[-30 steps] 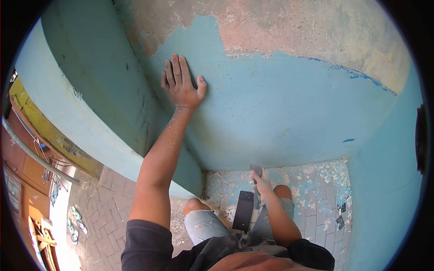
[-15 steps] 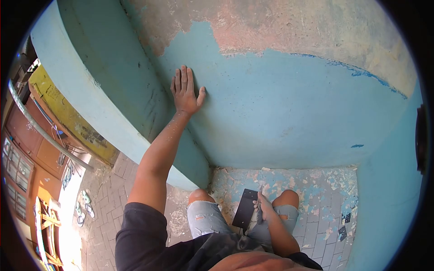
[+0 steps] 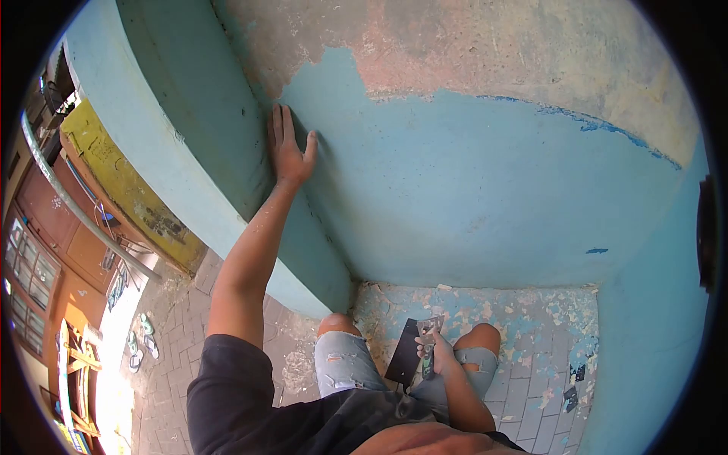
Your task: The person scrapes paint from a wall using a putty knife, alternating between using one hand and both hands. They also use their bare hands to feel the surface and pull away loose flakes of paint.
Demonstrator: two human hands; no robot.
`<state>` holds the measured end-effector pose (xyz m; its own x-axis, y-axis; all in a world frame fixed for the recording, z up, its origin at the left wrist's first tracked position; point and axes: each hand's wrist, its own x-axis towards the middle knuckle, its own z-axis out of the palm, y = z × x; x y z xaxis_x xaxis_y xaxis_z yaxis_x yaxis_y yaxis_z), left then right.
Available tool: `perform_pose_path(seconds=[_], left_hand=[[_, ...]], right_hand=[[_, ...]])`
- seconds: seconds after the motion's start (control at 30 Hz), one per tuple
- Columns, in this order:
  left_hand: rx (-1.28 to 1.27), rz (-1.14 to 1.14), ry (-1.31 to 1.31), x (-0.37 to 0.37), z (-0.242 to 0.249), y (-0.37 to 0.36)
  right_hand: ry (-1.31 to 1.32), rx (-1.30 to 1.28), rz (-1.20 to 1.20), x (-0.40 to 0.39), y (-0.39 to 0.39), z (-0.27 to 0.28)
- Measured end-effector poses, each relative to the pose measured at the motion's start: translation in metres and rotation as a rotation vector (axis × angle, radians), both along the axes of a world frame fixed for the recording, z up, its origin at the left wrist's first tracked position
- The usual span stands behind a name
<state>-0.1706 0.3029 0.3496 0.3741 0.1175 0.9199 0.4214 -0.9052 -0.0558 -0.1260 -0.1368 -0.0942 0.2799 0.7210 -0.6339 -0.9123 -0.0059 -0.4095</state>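
My left hand [image 3: 290,152] is raised with its fingers stretched out, at the inner corner between the blue wall [image 3: 455,189] and the teal side panel [image 3: 205,98]. Low between my knees, my right hand [image 3: 440,353] is closed around the dark and green handle of a scraper [image 3: 428,364]. The scraper's metal blade [image 3: 430,324] points up toward the wall, apart from it. Just left of that hand is a flat black rectangular plate [image 3: 402,353]; what supports it is hidden.
Bare plaster [image 3: 485,45] shows above the blue paint. Paint flakes [image 3: 531,318] litter the paved floor. A side wall [image 3: 644,318] closes off the right. Outside at left are sandals [image 3: 135,353], a yellow panel [image 3: 125,189] and a curved pipe [image 3: 76,208].
My left hand has shifted left along the wall into the corner. My right hand has turned the scraper, so its blade face and handle show more.
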Motion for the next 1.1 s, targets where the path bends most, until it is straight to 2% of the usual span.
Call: perform_pose_path(seconds=[0.03, 0.07, 0.17, 0.37, 0.43, 0.5, 0.6, 0.63, 0.67, 0.7, 0.77, 0.8, 0.87, 0.9, 0.97, 1.0, 1.07, 1.1], left_hand=[[-0.123, -0.083, -0.122, 0.002, 0.001, 0.004], [-0.106, -0.004, -0.089, 0.003, 0.003, 0.000], [-0.185, 0.022, -0.090, 0.007, 0.001, -0.013], [-0.271, -0.029, -0.017, -0.001, 0.003, -0.018], [-0.270, -0.036, -0.001, -0.002, -0.001, -0.019], [-0.271, -0.038, 0.016, -0.004, -0.008, -0.024], [-0.349, -0.061, -0.010, 0.007, -0.026, -0.046], [-0.458, -0.154, -0.025, 0.010, -0.032, -0.059], [-0.565, -0.249, -0.041, 0.015, -0.037, -0.073], [-0.567, -0.255, -0.045, 0.020, -0.041, -0.090], [-0.807, -0.414, 0.024, 0.030, -0.048, -0.124], [-0.814, -0.421, 0.018, 0.036, -0.044, -0.138], [-1.279, -0.778, 0.031, 0.044, -0.030, -0.164], [-1.286, -0.787, 0.026, 0.049, -0.023, -0.173], [-1.364, -1.011, -0.076, 0.061, -0.006, -0.182], [-1.368, -1.020, -0.079, 0.066, 0.005, -0.183], [-1.498, -1.129, -0.365, 0.077, 0.023, -0.178], [-1.501, -1.135, -0.368, 0.081, 0.028, -0.172]], right_hand=[[-0.027, -0.007, -0.003, 0.002, -0.001, -0.001], [-0.030, -0.007, -0.004, 0.003, -0.002, 0.000], [0.035, 0.005, -0.056, 0.003, -0.005, 0.001], [-0.098, -0.039, -0.093, -0.002, 0.001, 0.030], [-0.276, -0.037, -0.058, 0.000, 0.005, 0.046], [-0.286, -0.030, -0.043, 0.009, 0.013, 0.065], [-0.644, -0.064, -0.032, 0.034, 0.037, 0.103], [-0.732, -0.039, -0.067, 0.045, 0.049, 0.109], [-0.773, 0.038, -0.121, 0.055, 0.059, 0.128], [-0.816, 0.117, -0.176, 0.063, 0.070, 0.156], [-0.928, 0.279, -0.255, 0.070, 0.088, 0.233], [-0.976, 0.278, -0.212, 0.068, 0.089, 0.282], [-1.144, 0.270, -0.146, 0.071, 0.095, 0.354], [-1.264, 0.264, -0.125, 0.075, 0.101, 0.377], [-1.470, 0.153, -0.164, 0.083, 0.116, 0.415], [-1.476, 0.145, -0.164, 0.087, 0.124, 0.431], [-1.626, 0.109, -0.197, 0.094, 0.141, 0.456], [-1.631, 0.103, -0.196, 0.096, 0.149, 0.469]])
